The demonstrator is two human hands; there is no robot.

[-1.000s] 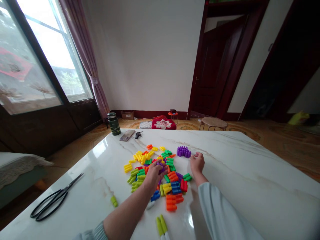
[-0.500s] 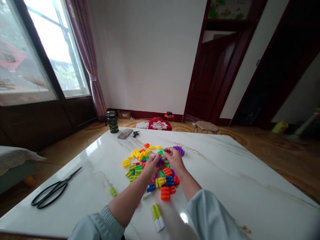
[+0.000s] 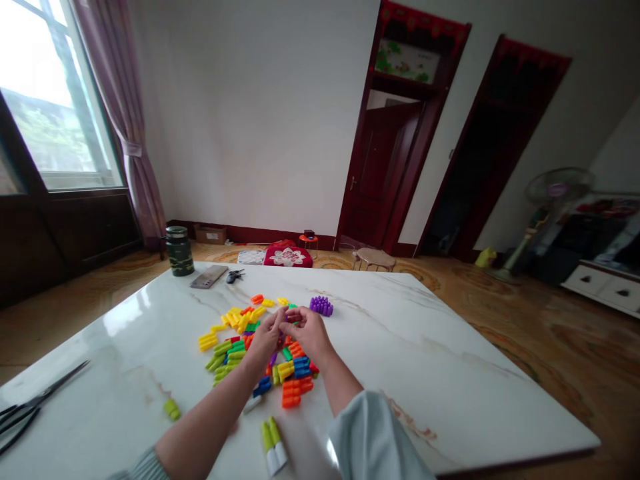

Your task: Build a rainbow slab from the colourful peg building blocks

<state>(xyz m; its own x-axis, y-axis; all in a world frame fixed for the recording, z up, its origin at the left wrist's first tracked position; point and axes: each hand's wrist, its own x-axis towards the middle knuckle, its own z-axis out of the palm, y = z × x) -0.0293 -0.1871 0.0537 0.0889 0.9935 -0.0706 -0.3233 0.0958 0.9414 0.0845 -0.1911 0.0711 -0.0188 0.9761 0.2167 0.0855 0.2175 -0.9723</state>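
Note:
Over a pile of bullet-shaped plastic toy blocks, my left hand and my right hand meet with fingers pinched together. A bit of a purple toy block shows between the fingertips, mostly covered by them. Beneath and around the hands lie yellow blocks, lime green blocks, orange blocks and blue blocks. Just beyond my right hand stands a joined cluster of purple blocks. Nearer me, a pair of green-and-white blocks lies on the tabletop.
The white marble-patterned table carries black-handled scissors at left and a lone green block. At the far left edge are a camouflage flask, a phone and keys. A stool stands beyond.
My view has turned to the right, so the table and its things sit further left and a fan has come into view. My hands have drawn closer together.

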